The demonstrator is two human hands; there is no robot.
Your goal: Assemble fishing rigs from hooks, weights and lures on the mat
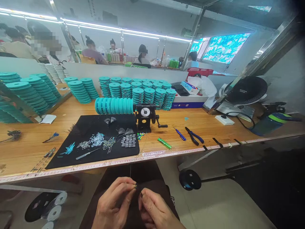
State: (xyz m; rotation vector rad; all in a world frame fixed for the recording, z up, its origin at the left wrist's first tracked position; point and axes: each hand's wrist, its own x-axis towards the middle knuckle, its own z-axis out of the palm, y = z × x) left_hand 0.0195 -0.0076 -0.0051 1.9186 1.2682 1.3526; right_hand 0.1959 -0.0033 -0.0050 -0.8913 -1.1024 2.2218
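Two bare hands, over the lap below the bench edge. Left hand [113, 203]: pinches a thin dark line [130, 171] upright between thumb and fingertips. Right hand [154, 208]: just beside it, fingers narrowly closed; grip on the line cannot be told. Ahead, on a wooden workbench [21, 152]: black mat [71, 159] with small sorted parts, hand-crank winder [145, 114] carrying teal spools [113, 105], blue-handled pliers [193, 135].
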